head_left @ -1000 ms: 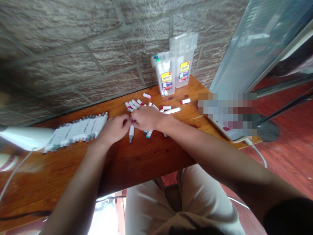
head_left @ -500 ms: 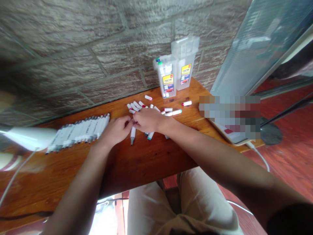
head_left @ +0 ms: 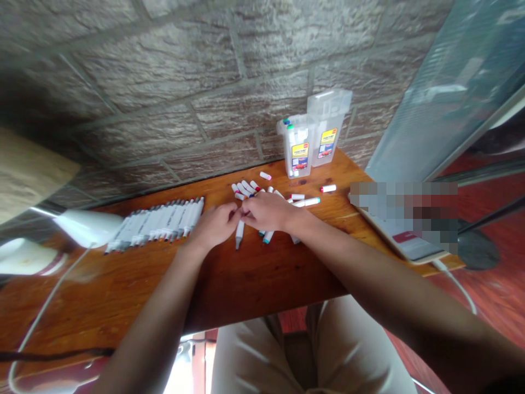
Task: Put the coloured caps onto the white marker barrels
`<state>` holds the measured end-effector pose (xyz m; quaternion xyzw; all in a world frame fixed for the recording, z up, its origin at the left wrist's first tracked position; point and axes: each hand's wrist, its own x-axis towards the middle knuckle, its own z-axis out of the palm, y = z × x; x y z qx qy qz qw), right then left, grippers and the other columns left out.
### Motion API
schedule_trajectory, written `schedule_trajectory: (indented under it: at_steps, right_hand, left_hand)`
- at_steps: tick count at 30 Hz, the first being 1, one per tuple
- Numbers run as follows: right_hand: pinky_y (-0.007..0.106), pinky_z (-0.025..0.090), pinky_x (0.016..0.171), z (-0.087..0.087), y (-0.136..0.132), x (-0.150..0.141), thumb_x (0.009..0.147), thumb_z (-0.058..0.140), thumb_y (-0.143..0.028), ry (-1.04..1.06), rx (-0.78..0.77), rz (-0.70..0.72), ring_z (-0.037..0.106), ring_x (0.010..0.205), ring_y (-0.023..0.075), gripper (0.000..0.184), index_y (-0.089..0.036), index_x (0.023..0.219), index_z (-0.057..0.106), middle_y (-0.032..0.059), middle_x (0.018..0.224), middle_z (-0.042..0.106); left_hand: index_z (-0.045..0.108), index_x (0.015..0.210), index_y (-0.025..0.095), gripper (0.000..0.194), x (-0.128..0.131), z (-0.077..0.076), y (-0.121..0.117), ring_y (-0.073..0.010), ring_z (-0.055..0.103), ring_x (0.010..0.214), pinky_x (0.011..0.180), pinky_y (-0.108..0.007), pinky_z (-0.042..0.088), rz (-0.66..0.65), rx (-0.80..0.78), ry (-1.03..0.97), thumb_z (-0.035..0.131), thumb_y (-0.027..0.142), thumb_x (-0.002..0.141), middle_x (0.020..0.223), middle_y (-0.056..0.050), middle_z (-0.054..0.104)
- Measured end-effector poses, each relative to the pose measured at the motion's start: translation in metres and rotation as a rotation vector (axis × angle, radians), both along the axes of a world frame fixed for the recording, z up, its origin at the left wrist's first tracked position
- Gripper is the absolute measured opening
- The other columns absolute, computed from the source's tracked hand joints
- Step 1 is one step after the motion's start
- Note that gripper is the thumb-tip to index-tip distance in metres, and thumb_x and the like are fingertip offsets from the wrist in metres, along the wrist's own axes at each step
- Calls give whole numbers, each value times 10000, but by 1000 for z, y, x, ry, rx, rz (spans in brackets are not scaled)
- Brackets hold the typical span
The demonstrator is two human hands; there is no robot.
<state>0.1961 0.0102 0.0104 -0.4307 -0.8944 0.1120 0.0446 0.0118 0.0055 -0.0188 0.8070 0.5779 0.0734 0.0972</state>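
My left hand [head_left: 219, 225] and my right hand [head_left: 268, 210] meet over the table, fingertips touching. Both are closed in a pinch at the upper end of a white marker with a grey tip [head_left: 239, 236], which points down toward me. Their fingers cover its upper part. Around and under my right hand lie several loose white markers, among them teal-ended ones [head_left: 268, 235] and pink- and red-ended ones [head_left: 245, 189]. To the left of my left hand, a slanted row of white and grey markers [head_left: 158, 221] lies side by side.
Two clear plastic marker cases [head_left: 301, 158] stand by the stone wall [head_left: 205, 71], the front one with markers inside. A laptop [head_left: 410, 241] is at the right end of the wooden table [head_left: 262, 284]. On the left are a white lamp [head_left: 88, 227], a cable and a white cup-like object [head_left: 30, 256].
The whole view has shifted, so everything appears farther right and slightly lower. My hands stay together at the same marker, with little visible movement of the fingers.
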Motion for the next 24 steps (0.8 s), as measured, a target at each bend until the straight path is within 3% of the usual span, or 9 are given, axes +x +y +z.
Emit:
schedule_trajectory:
  at_steps: [24]
  right_hand:
    - [432, 553, 872, -1, 0, -1, 969, 486, -317, 4, 0, 14, 697, 1107, 355, 346, -131, 1095, 750, 201, 1122, 748]
  left_hand:
    - [642, 799, 199, 368, -1, -2, 3, -237, 663, 770, 701, -322, 427, -13, -5, -22, 381, 393, 972, 829, -94, 745]
